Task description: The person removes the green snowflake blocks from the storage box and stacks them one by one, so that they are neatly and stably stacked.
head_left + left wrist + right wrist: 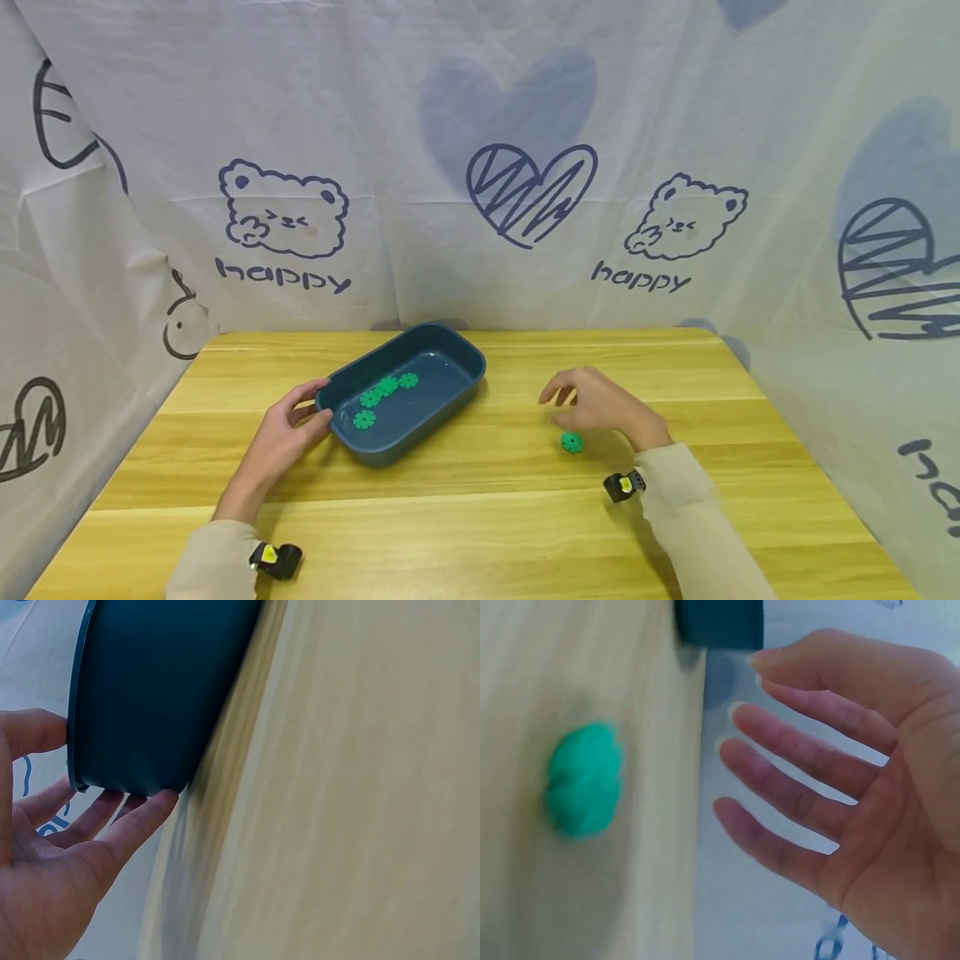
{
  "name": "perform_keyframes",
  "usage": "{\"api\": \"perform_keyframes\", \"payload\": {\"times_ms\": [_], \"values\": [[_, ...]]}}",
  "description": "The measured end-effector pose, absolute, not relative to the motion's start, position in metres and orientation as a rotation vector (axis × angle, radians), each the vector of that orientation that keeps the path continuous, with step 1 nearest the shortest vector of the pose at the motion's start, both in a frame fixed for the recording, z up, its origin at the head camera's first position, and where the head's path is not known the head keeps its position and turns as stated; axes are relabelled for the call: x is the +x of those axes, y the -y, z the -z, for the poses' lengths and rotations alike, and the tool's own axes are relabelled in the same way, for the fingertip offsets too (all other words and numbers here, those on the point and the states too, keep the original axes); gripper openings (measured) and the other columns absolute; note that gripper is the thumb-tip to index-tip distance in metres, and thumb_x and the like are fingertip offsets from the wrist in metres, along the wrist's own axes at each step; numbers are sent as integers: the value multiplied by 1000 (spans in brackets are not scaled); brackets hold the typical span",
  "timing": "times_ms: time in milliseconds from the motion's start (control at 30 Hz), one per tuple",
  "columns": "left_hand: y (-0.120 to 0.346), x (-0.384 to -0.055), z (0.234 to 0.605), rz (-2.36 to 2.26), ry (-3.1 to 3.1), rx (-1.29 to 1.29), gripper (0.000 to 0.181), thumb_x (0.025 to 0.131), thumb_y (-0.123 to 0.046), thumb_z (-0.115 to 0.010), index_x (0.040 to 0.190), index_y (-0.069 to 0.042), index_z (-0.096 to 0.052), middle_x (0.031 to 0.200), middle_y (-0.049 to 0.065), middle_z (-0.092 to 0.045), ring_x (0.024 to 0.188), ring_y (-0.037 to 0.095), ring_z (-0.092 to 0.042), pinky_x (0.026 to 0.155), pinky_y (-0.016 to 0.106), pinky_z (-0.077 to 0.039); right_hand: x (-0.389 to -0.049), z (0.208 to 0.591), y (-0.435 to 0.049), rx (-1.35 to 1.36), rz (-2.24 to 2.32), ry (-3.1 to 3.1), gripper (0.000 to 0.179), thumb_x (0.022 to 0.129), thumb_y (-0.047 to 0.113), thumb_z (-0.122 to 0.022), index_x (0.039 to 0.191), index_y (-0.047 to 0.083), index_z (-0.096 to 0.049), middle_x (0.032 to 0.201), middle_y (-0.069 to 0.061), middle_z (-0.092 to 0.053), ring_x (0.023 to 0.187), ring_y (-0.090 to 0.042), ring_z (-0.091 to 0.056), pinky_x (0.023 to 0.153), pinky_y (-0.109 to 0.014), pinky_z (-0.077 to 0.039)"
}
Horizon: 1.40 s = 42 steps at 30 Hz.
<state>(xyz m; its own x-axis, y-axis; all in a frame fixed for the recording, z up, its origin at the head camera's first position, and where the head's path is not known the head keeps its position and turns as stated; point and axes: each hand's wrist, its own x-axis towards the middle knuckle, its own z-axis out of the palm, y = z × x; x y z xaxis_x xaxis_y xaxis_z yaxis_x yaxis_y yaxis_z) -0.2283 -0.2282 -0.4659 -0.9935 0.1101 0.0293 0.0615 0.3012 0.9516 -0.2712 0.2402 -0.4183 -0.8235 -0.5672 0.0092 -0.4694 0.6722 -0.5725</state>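
Right of the blue tub (431, 406), the empty right hand (597, 403) hovers, fingers loosely bent, near a green notched disc (572, 442) (dark-centred); the left hand (283, 433) grips the tub's end.

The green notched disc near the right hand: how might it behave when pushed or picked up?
The green disc is probably light, being small beside the right hand. Its flat shape suggests sliding rather than rolling. The notched rim may make it less slippery.

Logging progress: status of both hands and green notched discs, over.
Left hand gripping dark-blue rectangular tub. Right hand empty, hovering near loose green notched disc. Other green discs inside tub. No obstacle visible between loose disc and tub.
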Motion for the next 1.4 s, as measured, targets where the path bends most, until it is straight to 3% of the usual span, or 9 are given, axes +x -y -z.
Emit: {"api": "perform_keyframes", "payload": {"times_ms": [233,400,567,867,1100,1400], "values": [[228,-228,466,-1828,-2511,173,60,105,-13,-59,158,-4,-35,159,25,-35,142,45,-45,86,10,-54,-293,396,-186,-1048,879,-2676,17,87,11,-78,104,11,-79,105,-10,-78,92,-22,-71,86,-44,-63],[228,-229,466,-1827,-2513,179,59,105,-13,-59,158,-4,-36,159,25,-36,141,44,-45,86,11,-54,-307,392,-146,-1161,895,-2623,18,88,11,-78,105,7,-79,105,-11,-78,88,-17,-70,82,-30,-62],[228,-230,466,-1820,-2524,188,59,105,-13,-59,158,-4,-36,158,25,-37,141,46,-46,86,11,-54,-315,392,-109,-1243,890,-2607,18,88,13,-79,106,9,-79,105,-7,-78,92,-24,-72,79,-19,-57],[228,-230,465,-1812,-2536,195,59,105,-14,-59,158,-3,-36,157,26,-39,141,47,-47,87,11,-54,-321,405,-56,-1236,870,-2527,19,91,11,-78,109,6,-78,113,-13,-77,99,-27,-73,83,-18,-56],[227,-229,466,-1815,-2535,200,59,105,-14,-59,158,-3,-36,156,26,-39,141,48,-47,86,11,-54,-323,426,-29,-1216,819,-2512,24,90,12,-79,112,2,-77,114,-13,-77,99,-25,-74,80,-15,-55],[229,-227,465,-1813,-2532,223,58,105,-16,-58,158,-4,-36,159,25,-37,142,47,-45,87,10,-53,-323,440,4,-1189,721,-2521,24,88,9,-81,112,6,-78,112,-6,-78,92,-12,-74,76,-10,-54]]}}
